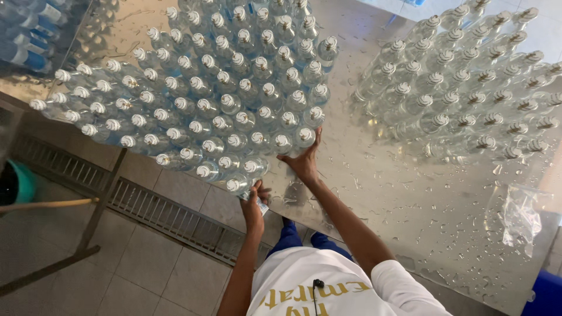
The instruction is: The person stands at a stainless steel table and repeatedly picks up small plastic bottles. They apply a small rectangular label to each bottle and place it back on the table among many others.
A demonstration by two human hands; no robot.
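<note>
Wet, shiny metal surface [410, 199] carries your clear plastic white-capped bottles [222, 99]. Your left hand [253, 206] grips the nearest bottle [241, 185], upright just beyond it; your right hand [304, 161] presses flat against the cluster's edge.

- A large cluster of bottles [216, 99] stands on the table [410, 193], left.
- A second cluster of bottles [462, 82] stands well apart, right.
- A plastic bag [518, 216] lies near the table's right edge.
- A floor drain [170, 219] runs below the table's left edge.

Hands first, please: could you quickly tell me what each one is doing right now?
Left hand: closed around a clear bottle at the table edge.
Right hand: open, flat against the bottle cluster.
</note>
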